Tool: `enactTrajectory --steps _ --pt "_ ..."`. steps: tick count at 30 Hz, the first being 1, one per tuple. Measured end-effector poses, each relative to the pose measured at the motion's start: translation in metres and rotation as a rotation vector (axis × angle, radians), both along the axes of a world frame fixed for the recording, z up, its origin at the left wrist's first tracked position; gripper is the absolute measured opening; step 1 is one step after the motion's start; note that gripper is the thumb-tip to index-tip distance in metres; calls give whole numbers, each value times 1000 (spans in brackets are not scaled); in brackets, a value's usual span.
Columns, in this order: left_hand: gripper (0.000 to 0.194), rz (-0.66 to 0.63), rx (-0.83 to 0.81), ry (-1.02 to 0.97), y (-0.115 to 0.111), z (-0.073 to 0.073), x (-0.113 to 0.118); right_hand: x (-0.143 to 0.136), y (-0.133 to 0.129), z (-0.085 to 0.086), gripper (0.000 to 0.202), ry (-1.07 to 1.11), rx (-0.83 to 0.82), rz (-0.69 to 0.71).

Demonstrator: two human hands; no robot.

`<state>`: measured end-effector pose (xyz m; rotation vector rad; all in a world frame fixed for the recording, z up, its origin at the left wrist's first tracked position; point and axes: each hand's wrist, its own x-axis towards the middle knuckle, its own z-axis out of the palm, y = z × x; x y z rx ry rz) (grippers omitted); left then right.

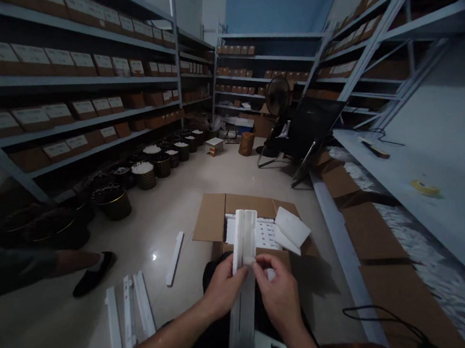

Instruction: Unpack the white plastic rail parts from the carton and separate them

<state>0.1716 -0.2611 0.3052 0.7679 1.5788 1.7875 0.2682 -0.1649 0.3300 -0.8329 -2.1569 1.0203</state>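
A long white channel-shaped strip [245, 233] stands tilted in front of me, running from my lap up over an open cardboard box [210, 218]. My left hand [223, 285] is wrapped round its left side, thumb along the edge. On the strip's right side, my right hand [278, 288] pinches with thumb and forefinger at a small white piece, too small to name. White items with small red and dark marks [267, 232] lie in the box. A folded white sheet [293, 227] leans over the box's right flap.
Several white strips [128, 312] lie on the floor at left, near a person's shoe [94, 274]. Dark round bins [113, 200] line the left shelves [81, 79]. A black folding chair [305, 130] stands ahead. At right, a white table [407, 178] holds yellow tape [425, 188].
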Motion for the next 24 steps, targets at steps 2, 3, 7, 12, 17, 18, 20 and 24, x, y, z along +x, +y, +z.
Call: enactTrajectory --steps 2,3,7,12,17,18,20,24 --pt "29 15 -12 11 0 2 0 0 0 -1 21 1 -18 -10" --pt "29 26 -22 28 0 3 0 0 0 -1 22 3 -25 -10" --pt "32 64 -48 70 1 5 -2 0 -1 -3 23 12 -32 -5" --pt "35 56 -60 74 1 4 -4 -2 -2 -4 24 34 -34 -5" --pt "33 51 -45 114 0 9 -6 -3 -3 -4 23 53 -56 6" --pt "33 44 -39 119 -1 11 -6 -3 -3 -3 23 59 -55 9" --pt "32 23 -30 133 -2 13 -7 -3 -4 -4 24 72 -50 6" --pt "31 3 -16 162 -1 16 -7 -3 -4 -5 25 89 -42 -32"
